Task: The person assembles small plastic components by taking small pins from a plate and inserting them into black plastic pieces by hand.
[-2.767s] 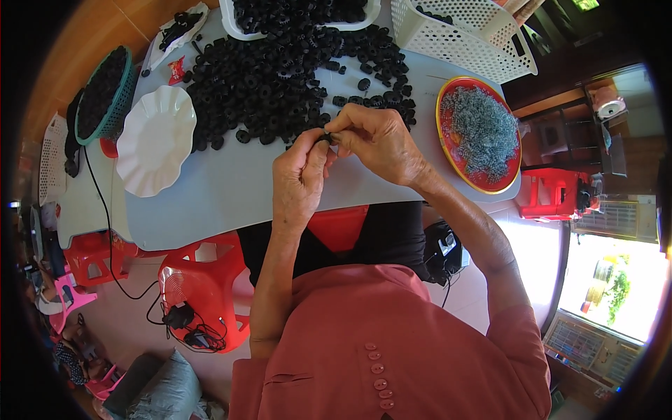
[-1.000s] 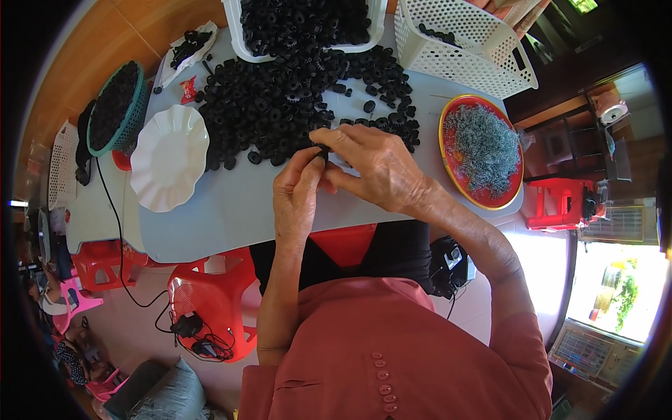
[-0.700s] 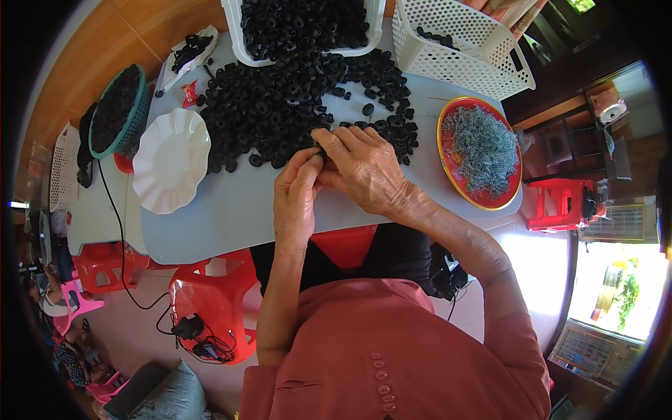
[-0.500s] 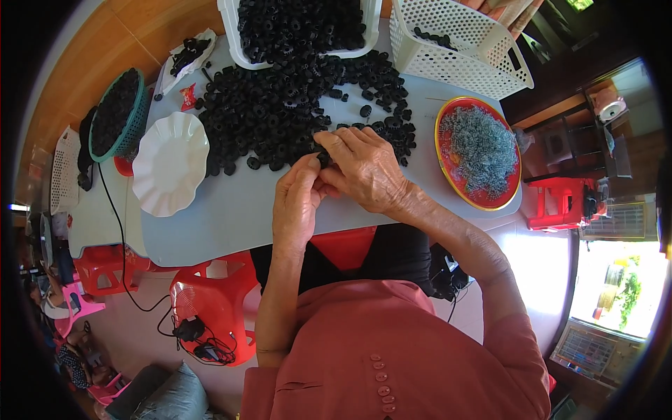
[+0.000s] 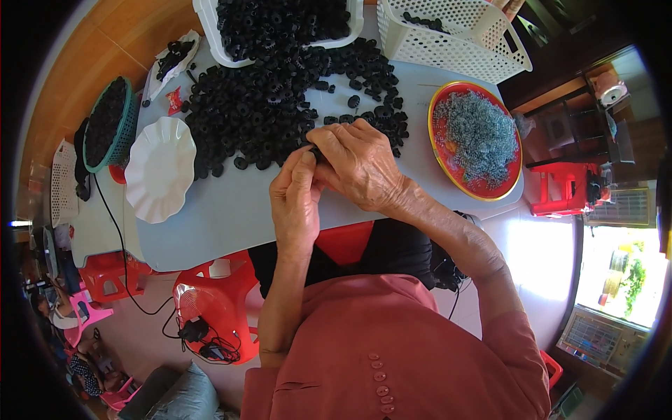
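Observation:
My left hand [image 5: 297, 196] and my right hand [image 5: 365, 166] meet over the near edge of the grey-blue table [image 5: 231, 231]. Both are closed, with fingertips pinched around a small black plastic part [image 5: 316, 153], mostly covered by the fingers. Just beyond them spreads a big heap of small round black plastic parts [image 5: 245, 112], some ridged like little wheels. To the right, a red plate with a yellow rim [image 5: 448, 173] bears a tangle of fine silvery-blue pieces [image 5: 476, 140] that look like small springs.
A white scalloped dish [image 5: 161, 171] lies left of the heap, beside a teal basket [image 5: 129, 133] of black pieces. At the back stand a white tub [image 5: 210, 38] of black parts and a white perforated basket [image 5: 455, 52]. A red stool [image 5: 213, 297] with cables is at lower left.
The view has shifted slightly, so the table things sit a little further left. My hands stay together on the black part, with the fingers slightly re-angled around it.

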The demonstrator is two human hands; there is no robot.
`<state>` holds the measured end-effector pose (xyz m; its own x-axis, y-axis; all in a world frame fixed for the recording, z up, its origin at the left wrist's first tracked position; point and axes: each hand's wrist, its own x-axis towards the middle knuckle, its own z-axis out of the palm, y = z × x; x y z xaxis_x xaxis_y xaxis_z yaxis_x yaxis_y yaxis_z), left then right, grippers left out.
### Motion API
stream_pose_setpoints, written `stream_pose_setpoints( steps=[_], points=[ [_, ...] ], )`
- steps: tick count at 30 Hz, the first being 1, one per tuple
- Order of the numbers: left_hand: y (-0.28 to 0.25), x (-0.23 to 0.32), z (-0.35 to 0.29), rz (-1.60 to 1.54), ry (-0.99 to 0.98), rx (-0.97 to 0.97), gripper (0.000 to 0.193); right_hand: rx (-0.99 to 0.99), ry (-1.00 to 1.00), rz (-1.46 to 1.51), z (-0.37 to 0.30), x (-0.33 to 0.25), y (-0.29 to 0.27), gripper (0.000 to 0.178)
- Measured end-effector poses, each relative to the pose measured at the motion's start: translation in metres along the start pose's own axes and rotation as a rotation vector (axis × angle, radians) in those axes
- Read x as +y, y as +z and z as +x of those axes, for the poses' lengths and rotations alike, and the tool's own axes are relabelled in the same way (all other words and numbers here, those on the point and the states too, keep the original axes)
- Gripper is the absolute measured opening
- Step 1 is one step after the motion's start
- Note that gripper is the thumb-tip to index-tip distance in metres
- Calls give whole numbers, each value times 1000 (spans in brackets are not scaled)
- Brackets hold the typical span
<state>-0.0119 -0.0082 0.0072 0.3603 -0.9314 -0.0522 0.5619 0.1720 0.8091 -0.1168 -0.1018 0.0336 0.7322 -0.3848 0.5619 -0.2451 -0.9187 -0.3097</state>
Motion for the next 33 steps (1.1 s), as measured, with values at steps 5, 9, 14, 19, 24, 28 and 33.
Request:
stream_pose_setpoints(
  steps=[5,9,14,19,24,28,33],
  points=[
    [6,-13,-4,-30,32,215,27,-18,44,-78,-8,-3,8,39],
    [0,-13,-6,-113,21,154,26,-39,110,25,-3,-10,-3,44],
    [-4,-15,-2,-144,26,135,25,52,28,58,-3,-2,1,46],
    [9,-2,-1,-30,-59,215,24,27,119,92,-10,-10,7,45],
    [7,-13,-7,95,-69,192,26,135,121,93,-26,-15,11,46],
    [7,-13,7,-23,28,123,39,5,60,3,-5,11,-23,44],
    [-9,-6,6,124,72,71,42,386,35,-240,50,121,-90,37]
  ],
)
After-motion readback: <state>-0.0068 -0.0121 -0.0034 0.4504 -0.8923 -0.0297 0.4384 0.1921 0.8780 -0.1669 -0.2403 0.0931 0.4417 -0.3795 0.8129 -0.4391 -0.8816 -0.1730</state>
